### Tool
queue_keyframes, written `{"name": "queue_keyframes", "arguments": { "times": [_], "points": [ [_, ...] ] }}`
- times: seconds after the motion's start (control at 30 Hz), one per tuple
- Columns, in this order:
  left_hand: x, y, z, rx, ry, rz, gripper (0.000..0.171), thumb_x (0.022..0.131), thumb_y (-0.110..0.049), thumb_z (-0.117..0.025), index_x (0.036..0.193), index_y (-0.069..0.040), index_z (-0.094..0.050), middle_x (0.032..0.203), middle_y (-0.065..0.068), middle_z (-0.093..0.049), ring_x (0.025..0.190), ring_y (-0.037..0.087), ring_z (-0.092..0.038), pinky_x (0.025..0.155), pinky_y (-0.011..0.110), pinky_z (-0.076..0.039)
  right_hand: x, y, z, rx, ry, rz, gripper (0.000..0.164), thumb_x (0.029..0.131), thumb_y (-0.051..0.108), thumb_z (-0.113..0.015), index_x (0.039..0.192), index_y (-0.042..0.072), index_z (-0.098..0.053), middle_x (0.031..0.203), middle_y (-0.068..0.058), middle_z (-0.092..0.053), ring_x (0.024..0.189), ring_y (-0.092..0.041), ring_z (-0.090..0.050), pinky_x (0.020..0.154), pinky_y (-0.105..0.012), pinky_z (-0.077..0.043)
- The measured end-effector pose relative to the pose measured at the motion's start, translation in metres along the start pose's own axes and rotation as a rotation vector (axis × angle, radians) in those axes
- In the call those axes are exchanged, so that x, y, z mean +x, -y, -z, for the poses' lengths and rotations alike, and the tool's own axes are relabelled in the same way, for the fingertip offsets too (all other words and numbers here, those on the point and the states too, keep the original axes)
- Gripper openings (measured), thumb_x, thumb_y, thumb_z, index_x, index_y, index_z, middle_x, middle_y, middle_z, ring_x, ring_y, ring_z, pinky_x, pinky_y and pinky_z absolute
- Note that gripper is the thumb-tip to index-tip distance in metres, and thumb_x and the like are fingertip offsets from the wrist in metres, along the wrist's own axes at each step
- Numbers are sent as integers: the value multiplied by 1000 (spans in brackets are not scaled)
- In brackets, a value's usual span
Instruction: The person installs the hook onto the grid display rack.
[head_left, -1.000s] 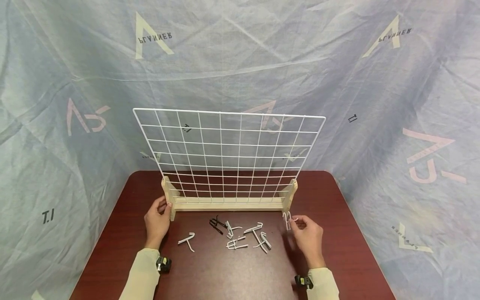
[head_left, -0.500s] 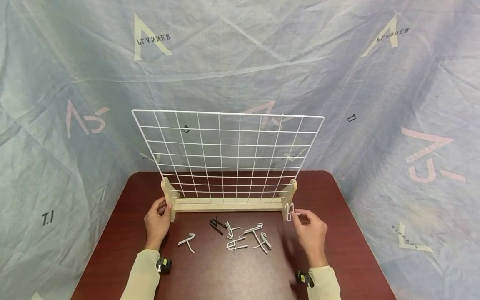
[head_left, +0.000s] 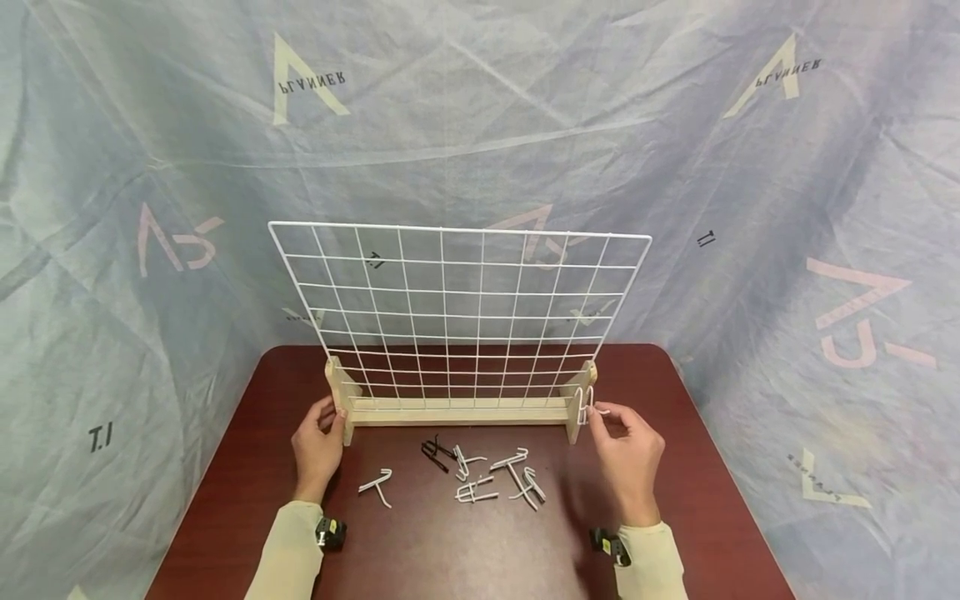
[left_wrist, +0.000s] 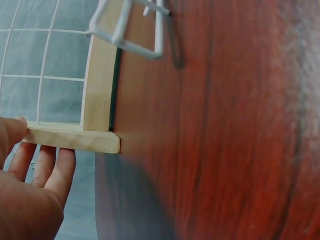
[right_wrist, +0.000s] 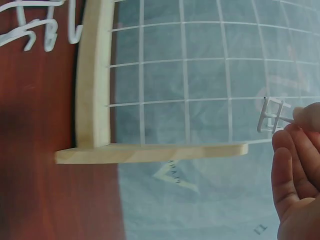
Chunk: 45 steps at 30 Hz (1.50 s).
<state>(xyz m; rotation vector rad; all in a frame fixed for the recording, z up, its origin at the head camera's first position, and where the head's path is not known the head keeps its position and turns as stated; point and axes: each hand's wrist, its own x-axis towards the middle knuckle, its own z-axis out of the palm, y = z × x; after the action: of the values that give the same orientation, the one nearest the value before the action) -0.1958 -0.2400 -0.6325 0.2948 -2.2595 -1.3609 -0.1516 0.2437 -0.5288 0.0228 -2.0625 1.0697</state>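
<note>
A white wire grid panel (head_left: 457, 308) stands upright in a wooden base (head_left: 457, 408) on a dark red table (head_left: 420, 542). My left hand (head_left: 318, 442) grips the base's left foot (left_wrist: 75, 140). My right hand (head_left: 626, 454) pinches a white wire hook (head_left: 587, 406) and holds it up beside the base's right foot (head_left: 579, 400); in the right wrist view the hook (right_wrist: 270, 115) sits near the grid wires. Several more white hooks (head_left: 495, 479) and a black one (head_left: 435, 450) lie loose on the table in front of the base.
One white hook (head_left: 377, 483) lies apart at the left of the pile. A pale blue printed sheet (head_left: 480, 125) hangs behind and around the table. The table's front edge is near my forearms.
My right hand has lifted the white hook up and away from me, from the table level to beside the base's right foot. The left hand has stayed on the left foot.
</note>
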Motion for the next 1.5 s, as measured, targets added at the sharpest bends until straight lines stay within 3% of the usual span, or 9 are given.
{"name": "queue_keyframes", "arguments": {
  "times": [0.4, 0.57, 0.83, 1.07, 1.2, 1.5],
  "points": [
    [3, 1, -1, 15, -4, -25, 36, 102, -13, -72, 137, -6, -67, 126, 20, -74, 111, 38, -74, 77, 2, -45, 24, 27, -6, 62, -83, -23, 8, 88, 13, -86, 96, 14, -85, 81, -4, -80, 67, 10, -66, 62, -7, -49],
    [3, 1, -1, 18, -9, -28, 36, 102, -13, -72, 137, -6, -67, 126, 20, -74, 111, 39, -74, 77, 4, -47, 36, 42, -9, 112, -130, -6, 8, 88, 11, -86, 96, 11, -85, 79, -7, -80, 66, 9, -67, 61, -7, -50],
    [2, 3, -1, 15, 3, -6, 37, 103, -13, -71, 139, -7, -66, 127, 19, -73, 112, 37, -73, 75, -3, -40, 58, 68, -12, 150, -238, 29, 9, 84, 2, -88, 92, 2, -83, 78, -15, -78, 66, 3, -62, 62, -14, -50],
    [1, 6, -1, 11, -17, -22, 36, 102, -12, -72, 137, -7, -68, 124, 19, -74, 109, 37, -74, 76, -1, -43, 70, 99, -5, 210, -262, 42, 7, 84, -5, -83, 91, -6, -80, 80, -24, -76, 67, 0, -63, 65, -13, -50],
    [1, 7, -2, 11, -38, -41, 35, 101, -10, -73, 135, -6, -70, 122, 18, -76, 105, 34, -74, 78, 0, -44, 80, 107, -4, 222, -280, 43, 6, 85, -5, -83, 90, -6, -80, 78, -25, -75, 65, 3, -63, 64, -12, -50],
    [1, 8, -3, 11, -29, -39, 35, 100, -10, -74, 135, -6, -70, 121, 17, -76, 104, 32, -74, 77, 0, -44, 100, 115, -6, 219, -318, 75, 6, 85, -5, -84, 88, -7, -79, 72, -26, -73, 62, 2, -61, 61, -22, -51]
  ]
}}
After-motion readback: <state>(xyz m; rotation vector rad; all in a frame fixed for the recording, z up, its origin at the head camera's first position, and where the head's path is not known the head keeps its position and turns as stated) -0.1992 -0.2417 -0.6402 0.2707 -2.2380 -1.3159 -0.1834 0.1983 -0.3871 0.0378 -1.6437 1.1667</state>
